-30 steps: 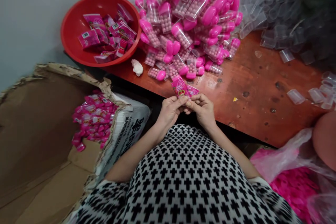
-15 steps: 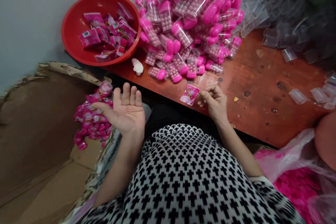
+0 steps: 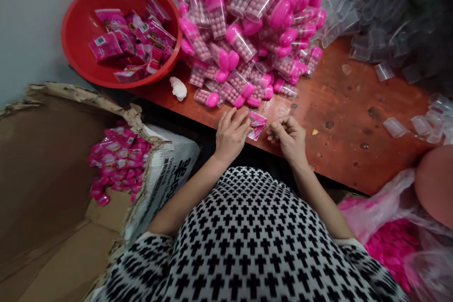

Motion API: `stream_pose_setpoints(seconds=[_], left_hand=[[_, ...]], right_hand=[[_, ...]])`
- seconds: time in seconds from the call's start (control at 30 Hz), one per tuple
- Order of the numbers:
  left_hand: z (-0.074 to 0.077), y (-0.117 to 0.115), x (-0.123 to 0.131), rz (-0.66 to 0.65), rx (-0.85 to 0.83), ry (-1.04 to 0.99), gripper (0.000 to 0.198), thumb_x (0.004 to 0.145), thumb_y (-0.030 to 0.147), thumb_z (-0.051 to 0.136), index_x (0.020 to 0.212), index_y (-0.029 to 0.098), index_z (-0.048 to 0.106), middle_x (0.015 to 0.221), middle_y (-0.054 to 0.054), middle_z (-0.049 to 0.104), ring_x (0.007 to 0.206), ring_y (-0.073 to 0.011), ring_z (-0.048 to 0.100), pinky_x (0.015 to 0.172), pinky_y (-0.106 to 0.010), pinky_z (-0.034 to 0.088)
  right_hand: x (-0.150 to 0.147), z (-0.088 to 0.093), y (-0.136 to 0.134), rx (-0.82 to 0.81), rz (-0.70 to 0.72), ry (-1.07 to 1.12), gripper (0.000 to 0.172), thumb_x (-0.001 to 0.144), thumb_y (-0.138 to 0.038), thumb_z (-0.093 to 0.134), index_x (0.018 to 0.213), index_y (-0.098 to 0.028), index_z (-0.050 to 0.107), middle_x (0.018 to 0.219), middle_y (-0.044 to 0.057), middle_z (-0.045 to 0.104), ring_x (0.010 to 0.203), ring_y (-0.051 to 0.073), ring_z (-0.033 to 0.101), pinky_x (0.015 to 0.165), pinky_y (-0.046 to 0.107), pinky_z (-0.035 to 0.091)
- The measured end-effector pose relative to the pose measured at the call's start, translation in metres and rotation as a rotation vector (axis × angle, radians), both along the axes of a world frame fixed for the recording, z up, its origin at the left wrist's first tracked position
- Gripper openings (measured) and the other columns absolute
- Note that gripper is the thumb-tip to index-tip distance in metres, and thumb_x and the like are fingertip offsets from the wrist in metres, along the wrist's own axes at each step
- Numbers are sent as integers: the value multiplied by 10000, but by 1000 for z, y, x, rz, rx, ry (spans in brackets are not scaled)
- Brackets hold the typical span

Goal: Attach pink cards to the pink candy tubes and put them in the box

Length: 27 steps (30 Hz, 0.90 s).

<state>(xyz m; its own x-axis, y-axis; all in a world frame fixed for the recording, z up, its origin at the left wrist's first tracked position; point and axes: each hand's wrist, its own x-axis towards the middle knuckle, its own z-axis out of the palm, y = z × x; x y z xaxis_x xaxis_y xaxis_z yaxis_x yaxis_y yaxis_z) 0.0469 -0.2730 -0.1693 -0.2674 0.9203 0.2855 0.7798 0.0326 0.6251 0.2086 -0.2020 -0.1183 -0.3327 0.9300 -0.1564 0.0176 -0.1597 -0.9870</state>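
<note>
1. Head view: glossy pink printed packet [image 3: 258,124] flat on reddish wooden table [image 3: 339,155].
2. Left hand [image 3: 231,134]: fingers loosely extended, overlapping packet; right hand [image 3: 288,138]: fingers curled beside it; grips unclear.
3. Probably light, slick, flexible: pinch edges.

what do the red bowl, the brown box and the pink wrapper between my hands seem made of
Red bowl: likely plastic, smooth with soft highlights. Brown box: cardboard, matte, with a ragged edge. Pink wrapper: perhaps plastic film or coated paper; it looks thin and shiny.

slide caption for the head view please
Left hand and right hand flank a pink printed piece on a red-brown table, near a heap of pink-capped tubes.
</note>
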Motion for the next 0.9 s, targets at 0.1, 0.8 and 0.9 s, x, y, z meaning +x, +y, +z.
stream_pose_setpoints(seconds=[0.1,0.8,0.9], left_hand=[[4,2,2,26,24,-203,174,894,322,659,1018,275,773,1225,-58,729,1325,-297,540,1194,-532,301],[54,-16,0,291,-258,-1591,411,472,385,958,677,93,755,693,-70,725,608,-142,673,590,-239,581],[54,-16,-1,366,-199,-1658,408,454,353,965,664,88,738,676,-65,721,595,-139,670,595,-247,582]], right_hand=[[-2,-3,1,29,-3,-54,371,772,-534,760,772,-204,589,626,-41,644,529,90,596,505,206,499],[-17,7,69,939,584,-634,207,976,-249,513,1099,-187,667,1268,117,679,1183,280,579,999,468,449],[-23,5,95,1228,675,-826,334,997,-169,438,1284,-227,599,1498,89,526,1378,291,432,1108,528,340]])
